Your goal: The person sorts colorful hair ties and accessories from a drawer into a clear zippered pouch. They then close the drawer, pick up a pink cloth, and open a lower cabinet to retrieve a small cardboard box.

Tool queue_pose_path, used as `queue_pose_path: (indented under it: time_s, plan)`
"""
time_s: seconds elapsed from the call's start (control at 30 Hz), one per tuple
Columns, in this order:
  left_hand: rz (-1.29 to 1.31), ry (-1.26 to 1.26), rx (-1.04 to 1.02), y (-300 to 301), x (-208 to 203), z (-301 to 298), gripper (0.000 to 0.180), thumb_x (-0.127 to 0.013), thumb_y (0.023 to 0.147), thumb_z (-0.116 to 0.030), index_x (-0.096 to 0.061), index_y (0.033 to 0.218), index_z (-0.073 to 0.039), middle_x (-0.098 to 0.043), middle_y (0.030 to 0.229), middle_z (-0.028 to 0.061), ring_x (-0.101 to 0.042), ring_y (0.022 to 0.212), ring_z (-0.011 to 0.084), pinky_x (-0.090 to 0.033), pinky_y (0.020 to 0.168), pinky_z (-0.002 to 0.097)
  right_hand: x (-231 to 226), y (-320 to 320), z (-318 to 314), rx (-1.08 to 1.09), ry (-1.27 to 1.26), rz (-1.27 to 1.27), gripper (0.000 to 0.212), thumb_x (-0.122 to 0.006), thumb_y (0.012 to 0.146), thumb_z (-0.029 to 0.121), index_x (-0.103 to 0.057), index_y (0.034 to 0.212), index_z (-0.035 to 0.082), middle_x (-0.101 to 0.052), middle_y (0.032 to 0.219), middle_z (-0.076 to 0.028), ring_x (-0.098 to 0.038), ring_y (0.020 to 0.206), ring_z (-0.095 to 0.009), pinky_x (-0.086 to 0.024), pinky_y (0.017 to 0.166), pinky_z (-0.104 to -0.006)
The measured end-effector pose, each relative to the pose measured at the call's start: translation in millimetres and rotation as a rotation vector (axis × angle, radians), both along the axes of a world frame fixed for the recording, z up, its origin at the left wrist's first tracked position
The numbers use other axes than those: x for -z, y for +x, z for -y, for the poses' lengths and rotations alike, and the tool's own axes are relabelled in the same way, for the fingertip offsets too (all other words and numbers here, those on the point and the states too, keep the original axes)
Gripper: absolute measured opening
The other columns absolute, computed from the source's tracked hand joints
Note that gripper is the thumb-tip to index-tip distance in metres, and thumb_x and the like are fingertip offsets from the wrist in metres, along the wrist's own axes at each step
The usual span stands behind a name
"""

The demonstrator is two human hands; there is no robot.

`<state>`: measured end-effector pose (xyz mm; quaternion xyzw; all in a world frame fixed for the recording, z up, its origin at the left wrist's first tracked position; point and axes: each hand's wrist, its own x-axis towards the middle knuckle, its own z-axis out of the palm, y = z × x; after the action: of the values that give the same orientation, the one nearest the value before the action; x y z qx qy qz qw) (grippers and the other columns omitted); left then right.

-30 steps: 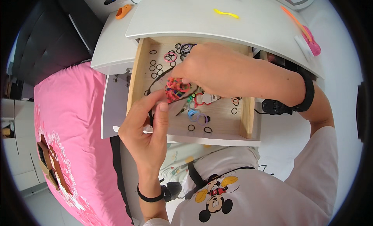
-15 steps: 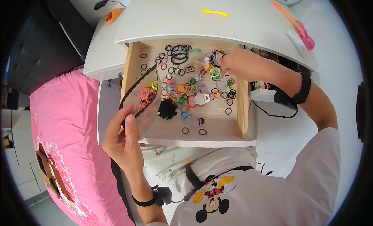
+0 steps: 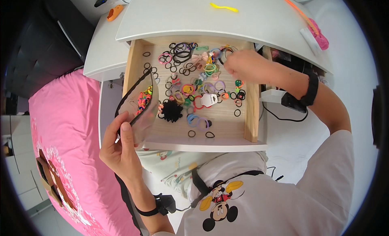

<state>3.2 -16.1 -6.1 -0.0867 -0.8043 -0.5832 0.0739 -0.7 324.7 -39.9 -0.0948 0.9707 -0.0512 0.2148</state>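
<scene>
My left hand grips a see-through pouch with a black edge, thumb on its near side; its mouth gapes, and small neon hair ties lie inside. The pouch is held over the left front of an open wooden drawer. At the drawer's far right, my right hand has its fingers curled downward among hair ties; what they pinch, if anything, is hidden. Loose hair ties are spread over the drawer floor, with a fluffy black scrunchie, a pale pink bow and a white card.
The white desktop overhangs the drawer's back; a yellow plastic stick and a pink bundle lie on it. Right of the drawer is an open compartment with a black cable. A pink bed stands at left.
My left hand and the pouch have shifted slightly left. My right hand has drawn back a little from the drawer's far right, showing more of the hair ties there.
</scene>
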Motion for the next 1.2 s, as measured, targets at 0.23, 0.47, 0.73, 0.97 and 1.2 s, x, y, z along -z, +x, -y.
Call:
queue_pose_path:
  time_s: [0.23, 0.47, 0.73, 0.97, 1.2]
  plan:
    - [-0.037, -0.027, 0.024, 0.3, 0.4, -6.9, 0.018, -0.061, 0.094, -0.01, -0.069, 0.106, 0.002, -0.065, 0.09, 0.0028, -0.054, 0.071, 0.0046, -0.04, 0.052, 0.0175, 26.4, 16.5, -4.4, -0.096, -0.013, 0.086, 0.015, -0.068, 0.075, 0.004, -0.056, 0.082, 0.001, -0.062, 0.078, -0.016, -0.063, 0.08, -0.034, -0.048, 0.066, -0.0432]
    - [-0.005, -0.021, 0.011, 2.3, 4.5, -2.7, 0.018, -0.061, 0.094, -0.01, -0.069, 0.106, 0.002, -0.066, 0.091, 0.0033, -0.054, 0.072, 0.005, -0.04, 0.052, 0.0176, -4.0, 5.5, -6.3, 0.357, -0.525, 0.197, 0.009, -0.061, 0.085, 0.005, -0.053, 0.086, 0.0, -0.06, 0.069, -0.012, -0.063, 0.067, -0.027, -0.046, 0.061, -0.0364]
    - [-0.001, -0.018, -0.008, 5.0, -0.6, 1.1, 0.018, -0.062, 0.094, -0.009, -0.069, 0.105, 0.002, -0.065, 0.09, 0.003, -0.051, 0.067, 0.0037, -0.038, 0.05, 0.0177, 14.4, 7.9, -17.8, 0.097, -0.185, -0.253, 0.011, -0.065, 0.081, 0.008, -0.058, 0.083, 0.0, -0.064, 0.076, -0.014, -0.064, 0.071, -0.032, -0.049, 0.065, -0.0405]
    - [0.013, 0.0, -0.013, 4.1, -2.6, 2.8, 0.017, -0.062, 0.093, -0.009, -0.069, 0.105, 0.002, -0.067, 0.092, 0.0049, -0.055, 0.073, 0.0055, -0.04, 0.053, 0.0174, 44.2, 23.5, -8.0, -0.155, 0.133, -0.063, 0.01, -0.067, 0.076, 0.007, -0.06, 0.079, 0.001, -0.064, 0.078, -0.016, -0.063, 0.073, -0.037, -0.048, 0.063, -0.0454]
    - [-0.071, -0.113, 0.129, 8.3, -0.9, 4.9, 0.026, -0.073, 0.083, -0.007, -0.068, 0.107, 0.001, -0.068, 0.094, 0.0041, -0.058, 0.081, 0.0076, -0.044, 0.063, 0.0196, -10.0, 16.9, 7.9, 0.26, -0.427, -0.037, 0.009, -0.061, 0.085, 0.008, -0.057, 0.088, 0.001, -0.063, 0.074, -0.012, -0.061, 0.066, -0.021, -0.048, 0.061, -0.0328]
